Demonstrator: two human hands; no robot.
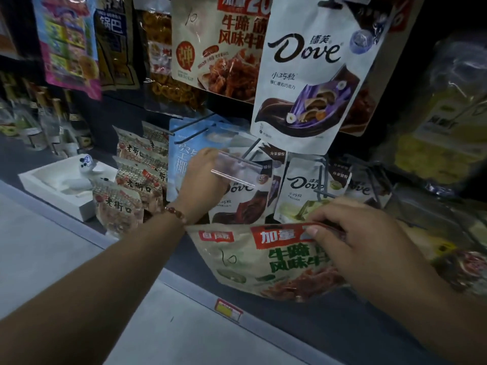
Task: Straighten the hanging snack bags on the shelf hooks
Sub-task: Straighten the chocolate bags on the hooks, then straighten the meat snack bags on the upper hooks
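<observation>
In the head view, the person's right hand (350, 233) is pinching the top edge of a green snack bag (263, 262), its grip clamped on the red strip. The bag is hanging just under that grip, tilting, low in front of the shelf. The left hand (200, 177) is curling its grip around a brown Dove bag (242, 204) up and to the left, behind a clear tag (234, 167). The bags look light, soft, crinkly and slippery, so holding the flat top seam seems best.

Counts on the snack hooks

Two hands; four Dove bags, one large (313, 75) above the fingers, three small (245, 198) behind them; two beef-snack bags, one (263, 259) under the right fingers (316, 229), one (218, 46) above.
</observation>
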